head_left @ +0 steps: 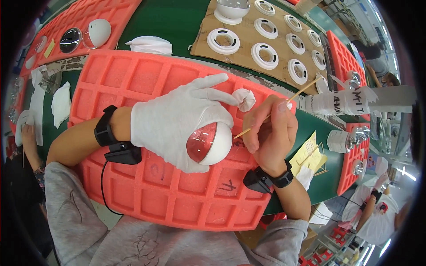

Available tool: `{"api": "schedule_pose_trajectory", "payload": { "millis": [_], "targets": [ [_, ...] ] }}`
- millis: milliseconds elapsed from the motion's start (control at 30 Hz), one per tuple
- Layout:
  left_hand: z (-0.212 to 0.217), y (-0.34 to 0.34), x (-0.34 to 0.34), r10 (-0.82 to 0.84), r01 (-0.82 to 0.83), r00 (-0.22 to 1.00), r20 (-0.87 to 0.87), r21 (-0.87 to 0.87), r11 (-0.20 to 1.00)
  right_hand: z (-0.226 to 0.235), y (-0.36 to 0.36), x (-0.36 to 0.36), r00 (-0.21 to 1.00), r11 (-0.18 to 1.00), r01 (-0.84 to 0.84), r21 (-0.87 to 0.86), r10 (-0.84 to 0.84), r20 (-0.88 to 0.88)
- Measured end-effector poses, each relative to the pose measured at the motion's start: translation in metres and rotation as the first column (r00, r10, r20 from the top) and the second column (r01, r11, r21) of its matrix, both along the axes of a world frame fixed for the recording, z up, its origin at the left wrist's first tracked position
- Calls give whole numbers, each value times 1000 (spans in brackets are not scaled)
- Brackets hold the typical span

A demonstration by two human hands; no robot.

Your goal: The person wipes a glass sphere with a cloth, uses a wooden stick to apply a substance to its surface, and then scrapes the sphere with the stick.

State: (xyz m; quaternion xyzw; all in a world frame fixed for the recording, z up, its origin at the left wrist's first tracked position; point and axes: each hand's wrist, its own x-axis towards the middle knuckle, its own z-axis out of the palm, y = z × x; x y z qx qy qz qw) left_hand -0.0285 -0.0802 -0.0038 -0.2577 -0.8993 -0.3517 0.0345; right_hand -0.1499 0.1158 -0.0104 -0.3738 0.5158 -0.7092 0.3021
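Note:
My left hand (177, 119), in a white glove, grips a white dome-shaped part with a clear reflective lens (209, 142) over a red foam tray (146, 195). Its index finger points out toward a small crumpled white cloth (245, 99). My bare right hand (268, 133) pinches a thin wooden stick (301, 92), whose near tip sits just right of the dome. Both wrists wear black bands.
A cardboard sheet (248, 31) holds several white rings and one dome at the back. More red trays lie far left (84, 13) and right (341, 57). White cloths, wrapped bottles (337, 103) and yellow paper (306, 155) lie around. Other people sit at left and lower right.

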Motion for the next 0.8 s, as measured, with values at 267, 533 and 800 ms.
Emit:
{"api": "schedule_pose_trajectory", "payload": {
  "millis": [267, 533, 800],
  "targets": [
    [-15, 13, 11, 113, -102, 989, -91, 112, 988, 3, -2, 4, 998, 996, 43, 72, -46, 44],
    [-3, 7, 9, 90, -93, 992, -85, -23, 995, 7, 1, 5, 993, 997, -72, -36, 68, -93],
    [-5, 13, 6, 159, -162, 987, 34, 182, 970, 11, 0, 16, 950, 994, -106, 22, 108, -293]
  ]
}}
